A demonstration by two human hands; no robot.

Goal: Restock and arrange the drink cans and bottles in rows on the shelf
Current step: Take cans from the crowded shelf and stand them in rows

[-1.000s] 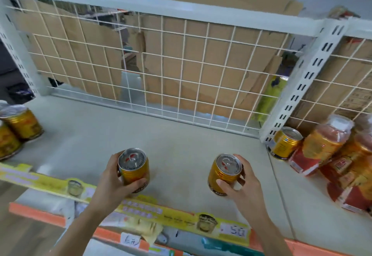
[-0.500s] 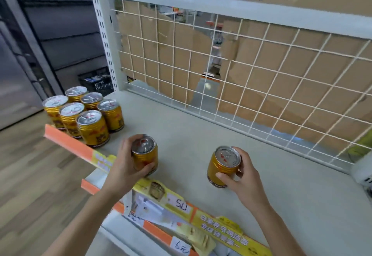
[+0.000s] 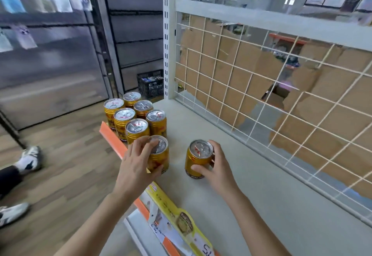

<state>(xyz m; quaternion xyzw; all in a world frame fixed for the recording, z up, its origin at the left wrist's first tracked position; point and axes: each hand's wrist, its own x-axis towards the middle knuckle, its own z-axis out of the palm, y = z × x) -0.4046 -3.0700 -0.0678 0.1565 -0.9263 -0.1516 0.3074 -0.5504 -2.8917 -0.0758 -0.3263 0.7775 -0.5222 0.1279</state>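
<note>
left can (image 3: 160, 159): standing upright near the front edge of the shelf (image 3: 271, 205), just beside the stocked cans (image 3: 137, 127).
left grip (image 3: 136, 165): fingers curling over its top, thumb pressing its side, holding it.
right can (image 3: 198, 162): standing upright on the shelf, apart from the left can.
right grip (image 3: 218, 168): fingers curling round this can, holding it.
stocked cans: six, sitting in two rows at the shelf's left end.

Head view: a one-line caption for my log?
Left hand grips the left can, right hand the right can, on the shelf beside six grouped cans.
</note>
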